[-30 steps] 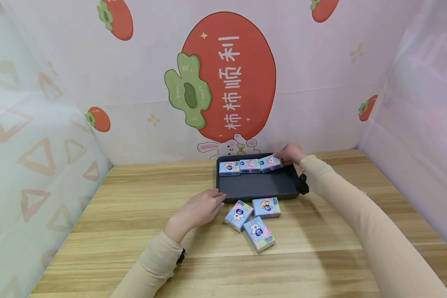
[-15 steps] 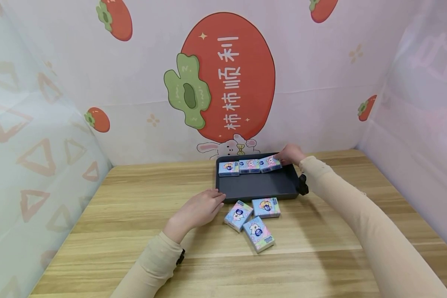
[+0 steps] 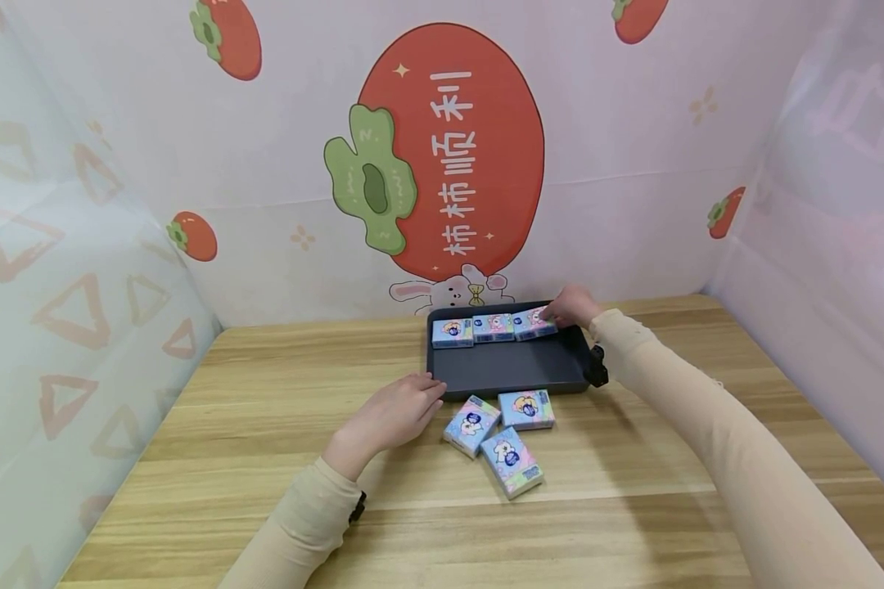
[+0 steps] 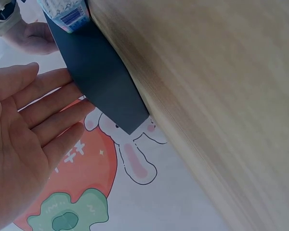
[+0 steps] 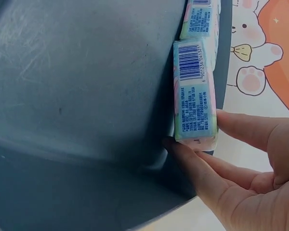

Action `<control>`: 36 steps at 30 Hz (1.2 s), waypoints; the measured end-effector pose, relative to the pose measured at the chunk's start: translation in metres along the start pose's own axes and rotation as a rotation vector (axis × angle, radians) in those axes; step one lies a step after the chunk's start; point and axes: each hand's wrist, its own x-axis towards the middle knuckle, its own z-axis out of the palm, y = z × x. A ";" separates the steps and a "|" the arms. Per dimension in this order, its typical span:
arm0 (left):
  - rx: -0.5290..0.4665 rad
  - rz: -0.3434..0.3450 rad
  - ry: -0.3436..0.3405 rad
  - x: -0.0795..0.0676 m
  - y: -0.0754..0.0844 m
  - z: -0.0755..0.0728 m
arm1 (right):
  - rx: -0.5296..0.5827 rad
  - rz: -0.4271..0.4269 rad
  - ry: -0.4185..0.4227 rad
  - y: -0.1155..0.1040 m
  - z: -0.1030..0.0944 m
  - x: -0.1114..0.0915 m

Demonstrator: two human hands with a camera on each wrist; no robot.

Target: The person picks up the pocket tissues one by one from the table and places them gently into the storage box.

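A dark grey tray [image 3: 508, 366] stands at the back of the table with three small tissue packs in a row along its far side. My right hand [image 3: 576, 307] grips the outer end of the rightmost tissue pack [image 3: 534, 323], which sits slightly askew from the others. In the right wrist view, thumb and fingers [image 5: 243, 130] are on either side of that pack's end, its barcode side facing the camera. At the tray's near left corner, my left hand [image 3: 405, 409] rests its extended fingertips on the rim. The left wrist view shows its palm [image 4: 19, 144] with straight fingers.
Three more tissue packs lie on the wooden table [image 3: 280, 458] just before the tray: a left one [image 3: 473, 425], a right one [image 3: 526, 410] and a nearer one [image 3: 512, 463]. A printed cloth wall [image 3: 265, 164] rises directly behind the tray.
The fingers of my right hand have shifted slightly left over the end of the rightmost tissue pack. My left hand, the tray and the other packs stay in place.
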 end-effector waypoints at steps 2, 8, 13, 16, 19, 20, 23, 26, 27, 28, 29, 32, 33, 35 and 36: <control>-0.001 -0.001 -0.001 0.000 0.000 0.000 | -0.014 0.005 0.008 0.000 0.000 0.002; 0.006 0.002 0.005 0.000 0.000 0.000 | -0.022 0.011 0.007 -0.002 0.000 0.002; 0.009 0.003 0.002 0.000 0.000 0.000 | -0.020 0.025 0.000 -0.004 0.000 0.000; 0.014 0.001 -0.004 0.000 0.000 0.000 | -0.016 0.021 -0.008 -0.005 -0.001 -0.001; 0.013 -0.001 -0.002 0.000 0.001 -0.001 | -0.009 0.015 -0.012 -0.006 -0.001 -0.001; 0.011 -0.001 -0.001 -0.001 0.001 -0.001 | -0.010 0.014 -0.011 -0.006 -0.001 -0.001; 0.003 -0.001 0.003 0.000 0.001 -0.001 | -0.018 0.016 -0.008 -0.006 0.000 0.000; 0.004 -0.003 0.001 -0.001 0.001 -0.001 | -0.031 0.015 -0.001 -0.006 0.000 0.001; 0.005 -0.003 0.002 -0.001 0.001 -0.001 | -0.035 0.014 0.000 -0.006 0.000 0.001; 0.006 -0.003 0.001 -0.001 0.001 -0.001 | -0.041 0.014 0.001 -0.006 0.000 0.001; 0.006 -0.002 0.002 -0.001 0.001 -0.001 | -0.044 0.014 0.003 -0.007 0.000 0.001; 0.005 0.001 0.004 -0.001 0.002 -0.002 | -0.055 0.023 0.006 -0.008 0.001 0.001; 0.004 0.002 0.005 -0.001 0.002 -0.002 | -0.058 0.026 0.006 -0.009 0.001 0.002; 0.003 0.003 0.005 -0.001 0.002 -0.002 | -0.061 0.032 0.007 -0.010 0.001 0.002; 0.005 0.002 0.004 -0.001 0.002 -0.002 | -0.064 0.034 0.008 -0.010 0.001 0.002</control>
